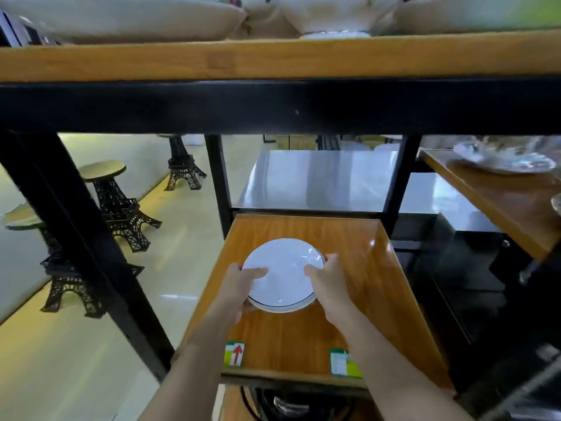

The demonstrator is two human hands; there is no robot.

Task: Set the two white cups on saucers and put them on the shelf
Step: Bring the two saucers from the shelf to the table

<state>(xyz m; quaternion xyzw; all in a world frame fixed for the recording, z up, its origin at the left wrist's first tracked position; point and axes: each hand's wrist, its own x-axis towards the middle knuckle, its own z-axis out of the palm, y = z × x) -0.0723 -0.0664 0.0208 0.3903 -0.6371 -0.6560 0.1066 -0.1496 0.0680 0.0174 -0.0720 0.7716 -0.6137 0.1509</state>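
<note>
A small stack of white saucers with a thin dark rim line lies on a low wooden shelf in the middle of the head view. My left hand grips the stack's left edge, thumb on top. My right hand grips its right edge, fingers curled round the rim. No white cup shows on this shelf. White crockery stands blurred on the top wooden shelf.
Black metal posts frame the shelf unit. A wooden shelf at the right carries glass dishes. Stools with tower-shaped bases stand on the pale floor at the left. Two stickers mark the low shelf's front edge.
</note>
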